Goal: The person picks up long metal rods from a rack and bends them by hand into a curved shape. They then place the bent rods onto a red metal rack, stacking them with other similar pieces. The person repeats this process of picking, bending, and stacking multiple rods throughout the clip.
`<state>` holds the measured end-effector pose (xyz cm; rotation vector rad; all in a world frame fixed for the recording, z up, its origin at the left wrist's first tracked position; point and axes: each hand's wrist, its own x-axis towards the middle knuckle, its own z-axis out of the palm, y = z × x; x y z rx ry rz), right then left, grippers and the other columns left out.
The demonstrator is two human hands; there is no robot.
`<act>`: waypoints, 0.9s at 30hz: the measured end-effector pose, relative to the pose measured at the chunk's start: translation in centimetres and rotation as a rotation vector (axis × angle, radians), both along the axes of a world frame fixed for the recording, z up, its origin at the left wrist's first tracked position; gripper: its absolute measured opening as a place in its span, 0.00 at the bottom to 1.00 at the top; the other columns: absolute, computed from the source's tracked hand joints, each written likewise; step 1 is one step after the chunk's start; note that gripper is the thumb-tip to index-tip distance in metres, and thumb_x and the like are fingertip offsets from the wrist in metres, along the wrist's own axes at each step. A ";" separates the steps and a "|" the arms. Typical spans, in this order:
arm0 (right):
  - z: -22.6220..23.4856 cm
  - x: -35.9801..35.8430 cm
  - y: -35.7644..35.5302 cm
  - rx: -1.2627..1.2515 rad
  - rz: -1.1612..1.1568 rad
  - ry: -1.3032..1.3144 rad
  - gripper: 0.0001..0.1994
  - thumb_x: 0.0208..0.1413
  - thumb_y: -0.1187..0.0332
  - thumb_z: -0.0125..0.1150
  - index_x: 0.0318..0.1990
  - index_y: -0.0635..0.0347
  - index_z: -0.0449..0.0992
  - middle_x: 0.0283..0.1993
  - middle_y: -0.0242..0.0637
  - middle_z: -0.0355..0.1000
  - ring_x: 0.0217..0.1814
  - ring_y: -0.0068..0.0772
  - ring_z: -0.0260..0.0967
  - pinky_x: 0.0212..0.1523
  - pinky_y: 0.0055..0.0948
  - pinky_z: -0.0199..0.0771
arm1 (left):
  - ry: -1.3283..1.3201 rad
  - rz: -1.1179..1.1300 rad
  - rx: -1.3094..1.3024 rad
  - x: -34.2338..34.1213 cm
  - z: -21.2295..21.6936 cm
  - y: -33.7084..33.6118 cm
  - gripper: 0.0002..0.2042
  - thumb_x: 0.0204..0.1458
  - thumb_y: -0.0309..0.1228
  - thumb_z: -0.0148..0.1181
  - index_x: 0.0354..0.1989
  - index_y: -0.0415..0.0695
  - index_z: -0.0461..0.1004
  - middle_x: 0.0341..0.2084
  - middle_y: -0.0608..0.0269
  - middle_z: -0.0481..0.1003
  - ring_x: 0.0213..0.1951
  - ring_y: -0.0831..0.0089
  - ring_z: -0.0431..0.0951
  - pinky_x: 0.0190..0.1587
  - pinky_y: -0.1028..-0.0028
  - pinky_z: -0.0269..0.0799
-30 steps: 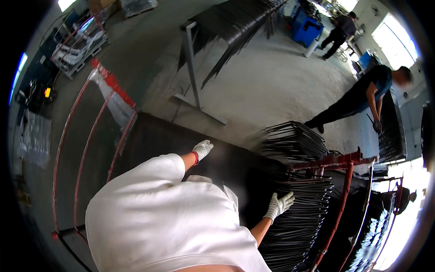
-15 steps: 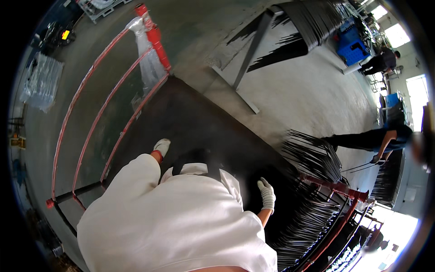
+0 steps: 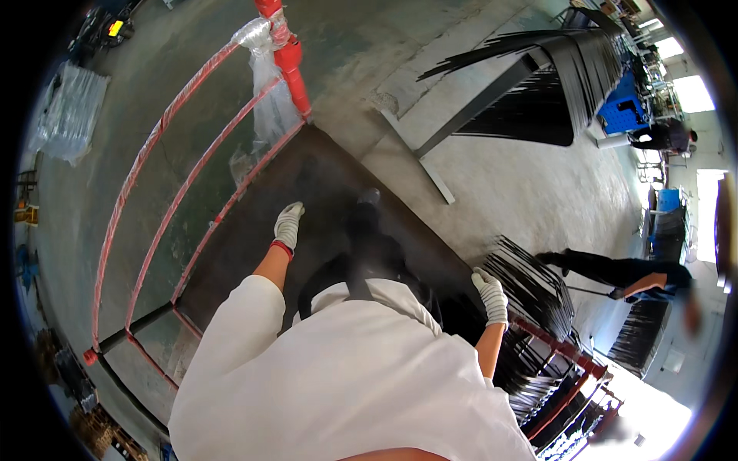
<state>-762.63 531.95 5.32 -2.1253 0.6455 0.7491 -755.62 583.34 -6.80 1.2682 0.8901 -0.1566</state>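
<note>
My left hand (image 3: 288,224), in a white knit glove with a red cuff, hangs over a dark flat platform (image 3: 323,165). Its fingers look loosely extended, with no object visible in them. My right hand (image 3: 490,294), in a striped white glove, is at the platform's right edge, beside a bundle of thin black rods (image 3: 530,280). Its fingers look stretched out; whether they touch the edge or rods I cannot tell. Below me, one dark shoe (image 3: 369,197) shows on the platform.
Plastic-wrapped red rails (image 3: 165,203) border the platform's left side; a red metal frame (image 3: 561,349) is at right. Long black strips (image 3: 530,100) hang over a grey stand (image 3: 477,106). A co-worker (image 3: 646,278) bends at the right, holding a rod. Wrapped stock (image 3: 69,115) stands far left.
My right hand has moved right and up to the platform's edge. The left hand has reached slightly farther forward. A shoe has come into view, and the co-worker bends lower.
</note>
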 end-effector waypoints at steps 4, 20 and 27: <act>-1.6 11.5 4.3 -0.113 0.254 0.098 0.24 0.49 0.53 0.47 0.52 0.56 0.66 0.49 0.43 0.67 0.53 0.37 0.63 0.54 0.26 0.58 | -0.025 -0.077 0.111 1.8 -5.8 5.7 0.15 0.49 0.36 0.53 0.43 0.43 0.70 0.40 0.62 0.72 0.43 0.72 0.70 0.47 0.75 0.61; 2.0 37.3 15.9 -0.170 0.627 0.075 0.23 0.49 0.54 0.47 0.53 0.51 0.64 0.51 0.41 0.66 0.55 0.40 0.61 0.54 0.30 0.59 | 0.749 -0.106 0.021 -0.1 -1.3 9.2 0.21 0.50 0.39 0.46 0.51 0.43 0.63 0.47 0.57 0.68 0.51 0.67 0.65 0.52 0.68 0.57; 1.4 42.4 18.8 -0.145 0.638 -0.020 0.23 0.49 0.54 0.48 0.52 0.54 0.65 0.50 0.43 0.66 0.54 0.41 0.61 0.53 0.30 0.59 | 0.561 -0.108 0.132 13.1 -2.1 12.1 0.16 0.48 0.34 0.51 0.43 0.39 0.69 0.36 0.60 0.73 0.38 0.72 0.73 0.44 0.73 0.63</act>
